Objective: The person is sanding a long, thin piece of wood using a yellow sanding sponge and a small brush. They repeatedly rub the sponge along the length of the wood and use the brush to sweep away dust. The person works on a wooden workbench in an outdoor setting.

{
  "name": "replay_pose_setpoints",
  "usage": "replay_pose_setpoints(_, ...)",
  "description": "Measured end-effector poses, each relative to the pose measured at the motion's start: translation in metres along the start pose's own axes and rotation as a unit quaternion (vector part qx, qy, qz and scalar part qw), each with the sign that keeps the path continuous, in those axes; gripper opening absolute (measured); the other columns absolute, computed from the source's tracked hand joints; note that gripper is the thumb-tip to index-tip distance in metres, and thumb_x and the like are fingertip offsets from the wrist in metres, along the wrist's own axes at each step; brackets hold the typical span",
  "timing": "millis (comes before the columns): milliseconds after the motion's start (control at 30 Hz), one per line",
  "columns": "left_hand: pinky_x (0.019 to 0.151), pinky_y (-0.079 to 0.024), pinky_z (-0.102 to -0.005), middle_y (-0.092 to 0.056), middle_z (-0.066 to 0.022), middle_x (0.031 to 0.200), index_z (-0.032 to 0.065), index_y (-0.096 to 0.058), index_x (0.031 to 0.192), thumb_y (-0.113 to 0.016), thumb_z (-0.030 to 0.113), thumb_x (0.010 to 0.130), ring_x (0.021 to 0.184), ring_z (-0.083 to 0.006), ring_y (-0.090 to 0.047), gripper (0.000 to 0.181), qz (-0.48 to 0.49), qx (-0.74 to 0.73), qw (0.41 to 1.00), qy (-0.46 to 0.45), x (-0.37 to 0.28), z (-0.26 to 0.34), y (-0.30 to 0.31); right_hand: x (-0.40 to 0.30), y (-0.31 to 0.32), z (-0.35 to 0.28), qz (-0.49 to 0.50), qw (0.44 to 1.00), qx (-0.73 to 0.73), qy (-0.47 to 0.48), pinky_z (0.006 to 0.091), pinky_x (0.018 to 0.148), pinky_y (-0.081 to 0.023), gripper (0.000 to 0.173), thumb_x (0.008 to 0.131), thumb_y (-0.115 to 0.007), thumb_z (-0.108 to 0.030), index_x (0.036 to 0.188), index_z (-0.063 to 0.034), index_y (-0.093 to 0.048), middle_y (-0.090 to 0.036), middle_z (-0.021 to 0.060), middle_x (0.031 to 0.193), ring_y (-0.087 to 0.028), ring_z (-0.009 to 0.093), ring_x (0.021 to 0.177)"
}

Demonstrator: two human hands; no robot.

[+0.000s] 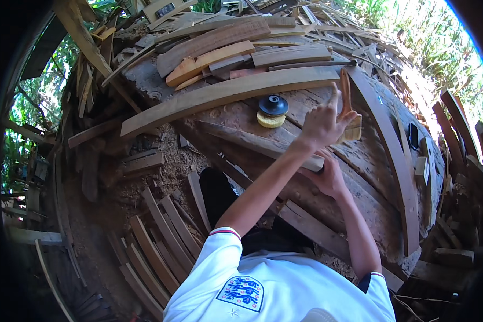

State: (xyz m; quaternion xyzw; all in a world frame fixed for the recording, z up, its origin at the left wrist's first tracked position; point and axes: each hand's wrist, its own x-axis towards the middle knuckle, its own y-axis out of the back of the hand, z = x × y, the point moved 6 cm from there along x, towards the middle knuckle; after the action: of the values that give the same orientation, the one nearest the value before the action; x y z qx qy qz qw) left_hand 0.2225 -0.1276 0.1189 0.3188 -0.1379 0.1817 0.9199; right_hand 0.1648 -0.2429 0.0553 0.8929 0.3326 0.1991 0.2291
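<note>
My left hand (324, 122) is over the workbench, index finger extended and thumb against a slim, curved orange-brown wooden piece (346, 90). A pale yellowish block (351, 129) shows just below that thumb. Closer to my body, my right hand (328, 175) is at the squared end of a long wooden beam (261, 143); its fingers are partly hidden, so its grip is unclear. Left of my hands, a round black backing pad (273, 105) rests on a yellow foam pad (270, 120). Behind them a long curved board (225, 90) lies across the bench.
Cut wood pieces (213, 38) crowd the bench's far side. A long curved board (390, 161) lies at right, near a dark phone-like object (413, 136) and a small block (422, 170). Curved slats (155, 253) and sawdust (177, 161) lie on the ground at left.
</note>
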Motion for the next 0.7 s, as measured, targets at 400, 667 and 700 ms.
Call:
replay_pose_setpoints(400,0.095,-0.061,-0.0383,-0.079,-0.0112,0.113,0.0080,-0.083,0.099,-0.091,0.030,0.088,0.104,-0.0252,-0.078,0.026,-0.097,0.121,0.986,0.060,-0.027,-0.108,0.115,0.003,0.002,-0.003,0.004,0.999,-0.050,-0.003,0.0456,0.104,-0.054,0.051,0.088,-0.088,-0.033,0.133,-0.0115,-0.073,-0.074,0.0135,0.124,-0.069,0.035,0.118)
replay_pose_setpoints(667,0.088,-0.061,-0.0360,-0.082,-0.0099,0.103,0.0066,-0.086,0.099,-0.088,0.019,0.087,0.094,-0.0239,-0.079,0.018,-0.142,0.173,0.975,-0.011,-0.026,-0.113,0.121,0.001,0.002,0.002,-0.001,0.999,-0.051,-0.008,0.0460,0.104,-0.055,0.053,0.089,-0.087,-0.035,0.135,-0.0140,-0.072,-0.073,0.0154,0.125,-0.068,0.036,0.119)
replay_pose_setpoints(700,0.087,-0.062,-0.0362,-0.082,-0.0093,0.104,0.0071,-0.085,0.100,-0.086,0.019,0.089,0.094,-0.0229,-0.079,0.016,-0.143,0.180,0.973,-0.016,-0.024,-0.107,0.121,0.001,0.002,0.003,0.001,0.998,-0.054,-0.012,0.0461,0.104,-0.055,0.053,0.089,-0.087,-0.036,0.135,-0.0141,-0.072,-0.073,0.0158,0.124,-0.068,0.036,0.119)
